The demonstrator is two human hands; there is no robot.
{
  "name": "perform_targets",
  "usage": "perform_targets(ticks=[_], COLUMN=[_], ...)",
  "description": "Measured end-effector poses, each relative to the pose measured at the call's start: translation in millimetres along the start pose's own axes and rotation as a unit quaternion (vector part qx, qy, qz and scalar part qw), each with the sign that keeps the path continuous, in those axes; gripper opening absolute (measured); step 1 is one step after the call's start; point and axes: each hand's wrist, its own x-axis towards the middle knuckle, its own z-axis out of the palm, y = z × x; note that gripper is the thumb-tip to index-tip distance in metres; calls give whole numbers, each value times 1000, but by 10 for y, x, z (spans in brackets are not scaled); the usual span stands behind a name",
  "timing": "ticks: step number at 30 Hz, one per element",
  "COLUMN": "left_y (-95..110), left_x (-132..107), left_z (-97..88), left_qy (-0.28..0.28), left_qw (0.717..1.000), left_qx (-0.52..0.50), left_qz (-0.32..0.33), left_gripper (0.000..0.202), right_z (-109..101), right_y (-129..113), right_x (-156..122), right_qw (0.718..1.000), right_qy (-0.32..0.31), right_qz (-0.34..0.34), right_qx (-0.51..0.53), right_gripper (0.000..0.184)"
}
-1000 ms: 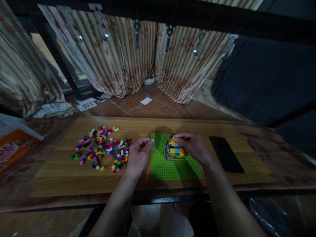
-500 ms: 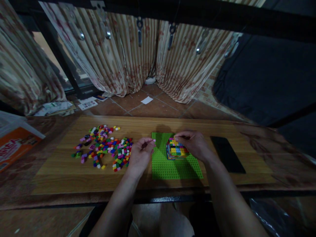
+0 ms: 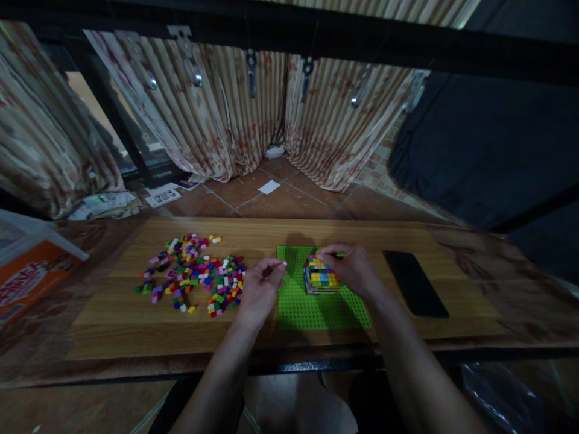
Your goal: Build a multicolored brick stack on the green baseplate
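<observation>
My left hand (image 3: 261,288) is closed in a pinch on a small pink toy brick (image 3: 284,263), held over the left edge of the green baseplate (image 3: 301,313). On that plate stands a block built of many-coloured bricks (image 3: 323,277), its top a patchwork of yellow, red, blue and green. My right hand (image 3: 355,270) reaches over it from the right, thumb and fingertips together at its back upper edge. Whatever lies between those fingertips is too small to make out. The right hand covers part of the block's right side.
Loose coloured bricks (image 3: 194,274) lie scattered on the left of the wooden board (image 3: 136,334). A flat black slab, phone-like (image 3: 415,283), rests right of the baseplate. An orange-labelled plastic box (image 3: 38,271) stands at far left. Striped curtains (image 3: 217,120) hang behind.
The camera view has tilted slightly, so the scene sits a little lower. The right fingertips have shifted slightly left along the block's back edge. The left hand still pinches the pink brick.
</observation>
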Motion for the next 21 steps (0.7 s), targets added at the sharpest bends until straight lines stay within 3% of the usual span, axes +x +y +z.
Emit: perform_targets(ticks=[6, 10, 14, 21], left_y=[-48, -57, -53, -22], left_x=[7, 1, -16, -54], left_z=[36, 64, 99, 123], left_qy=[-12, -23, -42, -92], left_qw=[1000, 1000, 998, 993], left_qx=[7, -3, -36, -55], left_qz=[-4, -4, -1, 57], left_gripper=[18, 16, 13, 16], right_z=[-16, -104, -142, 73], right_y=[116, 105, -16, -318], right_x=[-50, -73, -93, -212], right_qw=[995, 988, 988, 991], right_qy=[-12, 44, 79, -23], right_qz=[42, 60, -10, -128], right_qx=[86, 132, 132, 28], right_gripper=[22, 29, 17, 16])
